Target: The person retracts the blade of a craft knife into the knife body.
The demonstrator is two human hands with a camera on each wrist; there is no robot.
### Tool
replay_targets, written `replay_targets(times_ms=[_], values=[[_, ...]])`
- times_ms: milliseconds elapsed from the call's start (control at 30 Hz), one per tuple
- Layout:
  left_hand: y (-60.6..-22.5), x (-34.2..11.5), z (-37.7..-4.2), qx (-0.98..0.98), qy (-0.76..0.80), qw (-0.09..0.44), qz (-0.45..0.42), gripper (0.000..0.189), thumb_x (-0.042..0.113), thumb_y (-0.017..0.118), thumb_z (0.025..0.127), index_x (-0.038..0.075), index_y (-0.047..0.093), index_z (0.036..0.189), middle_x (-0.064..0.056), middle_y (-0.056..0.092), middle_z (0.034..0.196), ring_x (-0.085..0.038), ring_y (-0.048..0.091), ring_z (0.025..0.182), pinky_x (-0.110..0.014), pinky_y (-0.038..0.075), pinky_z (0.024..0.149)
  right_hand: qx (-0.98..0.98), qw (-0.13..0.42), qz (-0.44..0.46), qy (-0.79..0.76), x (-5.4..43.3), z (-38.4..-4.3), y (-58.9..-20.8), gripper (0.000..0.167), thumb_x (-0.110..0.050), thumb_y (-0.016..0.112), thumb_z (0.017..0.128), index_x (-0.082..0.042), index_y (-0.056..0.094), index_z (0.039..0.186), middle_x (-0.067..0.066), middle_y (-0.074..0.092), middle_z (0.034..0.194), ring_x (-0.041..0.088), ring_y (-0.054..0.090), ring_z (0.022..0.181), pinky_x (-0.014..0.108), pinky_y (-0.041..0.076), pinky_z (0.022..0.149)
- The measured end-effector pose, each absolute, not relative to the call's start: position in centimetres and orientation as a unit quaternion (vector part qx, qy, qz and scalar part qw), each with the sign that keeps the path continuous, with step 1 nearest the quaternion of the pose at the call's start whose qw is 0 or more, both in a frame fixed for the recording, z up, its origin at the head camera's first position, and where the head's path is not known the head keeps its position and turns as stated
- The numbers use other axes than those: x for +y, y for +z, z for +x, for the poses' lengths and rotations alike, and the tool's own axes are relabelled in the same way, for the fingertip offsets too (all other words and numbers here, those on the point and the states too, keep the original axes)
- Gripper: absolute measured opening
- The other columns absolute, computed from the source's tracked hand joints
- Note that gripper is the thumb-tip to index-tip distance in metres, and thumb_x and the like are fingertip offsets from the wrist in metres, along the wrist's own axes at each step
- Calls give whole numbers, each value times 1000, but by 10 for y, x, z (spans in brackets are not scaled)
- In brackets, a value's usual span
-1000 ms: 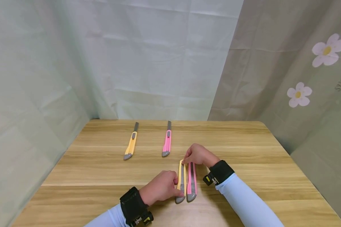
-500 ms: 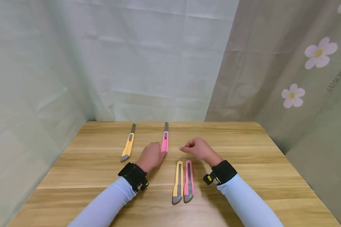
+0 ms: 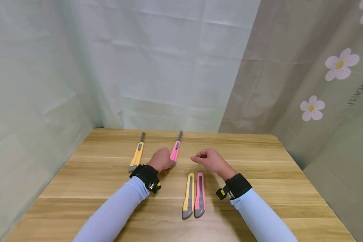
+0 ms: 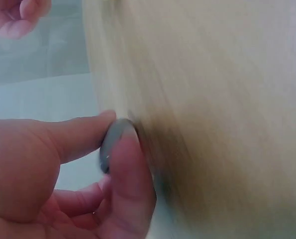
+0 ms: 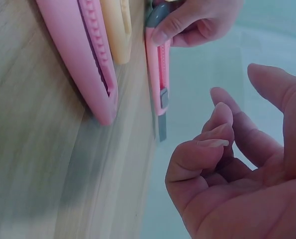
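Observation:
My left hand (image 3: 163, 159) pinches the grey butt end of the far pink utility knife (image 3: 175, 149) between thumb and fingers. This knife slants slightly to the right, its grey blade out at the far end. In the left wrist view only its grey end (image 4: 117, 137) shows. My right hand (image 3: 211, 160) hovers just beyond the near pair of knives with fingers loosely curled, holding nothing. That pair, a yellow utility knife (image 3: 189, 198) and a pink utility knife (image 3: 200, 198), lies side by side on the table, with no blades sticking out.
Another yellow utility knife (image 3: 137, 154) lies left of my left hand with its blade out; the wrist strap comes close to its grey end. The wooden table (image 3: 260, 208) ends at a pale cloth backdrop (image 3: 169, 67) behind and on both sides.
My left hand has left the near yellow knife, moved forward, and taken hold of the far pink knife, which has tilted rightward. My right hand has let go of the near yellow knife and lifted.

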State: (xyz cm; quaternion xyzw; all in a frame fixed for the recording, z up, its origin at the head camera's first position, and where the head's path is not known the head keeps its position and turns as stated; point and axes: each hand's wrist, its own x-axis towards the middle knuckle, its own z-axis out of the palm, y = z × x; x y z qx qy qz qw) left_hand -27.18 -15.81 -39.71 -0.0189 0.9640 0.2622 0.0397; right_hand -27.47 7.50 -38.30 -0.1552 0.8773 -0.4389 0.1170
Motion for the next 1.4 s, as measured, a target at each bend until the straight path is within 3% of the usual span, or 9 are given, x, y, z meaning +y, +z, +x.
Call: replay_targets(times_ms=[133,267,500,633,700,933,1133,1267,1400], values=[[-395,-160,-270,945,319,69,-35,26,8,79,85,4,58,70,-10,63,63,-18,65,42,-19,40,37,874,122,-159,-444,76,-277,-383,35,-43,72,95,-8,76,100,13,67,96,20,54,82,31,44,68],[-397,-168,-267,908,407,86,-57,21,11,76,92,1,63,79,-10,66,63,-15,63,45,-20,42,42,870,116,-160,-451,75,-280,-385,34,-42,69,98,-9,77,102,9,66,93,20,53,80,31,44,68],[-408,-175,-240,766,636,83,-48,23,11,67,100,-7,58,112,-24,71,94,-16,69,63,-31,60,58,827,126,-158,-525,67,-282,-396,36,-36,61,103,-4,75,109,13,67,89,16,51,63,28,49,62],[-404,-163,-219,747,660,79,-15,27,11,68,99,-5,55,116,-27,72,105,-22,75,72,-34,62,62,793,139,-146,-576,60,-288,-393,45,-43,62,102,-2,71,118,18,73,101,19,62,73,30,56,68],[-401,-156,-211,749,658,82,4,30,12,70,98,-4,53,116,-27,73,105,-25,76,76,-36,62,62,773,146,-144,-600,57,-291,-389,49,-46,62,101,-1,70,120,19,73,106,20,65,77,28,57,69],[-395,-139,-190,755,642,112,74,36,12,77,92,-1,52,114,-24,76,101,-31,75,81,-40,62,61,718,131,-145,-668,51,-285,-371,44,-41,63,102,2,73,108,5,73,83,14,67,68,27,59,65],[-388,-129,-178,742,651,127,100,34,8,78,91,-1,55,115,-19,77,97,-30,75,76,-41,63,63,727,115,-173,-654,54,-273,-358,46,-46,63,101,-1,75,102,7,76,83,15,72,72,28,60,70],[-385,-124,-170,733,659,127,108,36,6,77,91,0,57,120,-18,76,97,-36,75,83,-43,64,68,725,120,-182,-653,56,-266,-351,46,-46,65,99,-2,76,101,7,76,82,16,73,74,27,60,70],[-385,-122,-166,742,653,111,107,37,5,77,90,1,56,121,-13,74,94,-31,74,88,-46,63,74,715,115,-196,-661,57,-262,-349,45,-44,66,99,-1,76,103,7,77,86,15,73,75,27,61,70]])
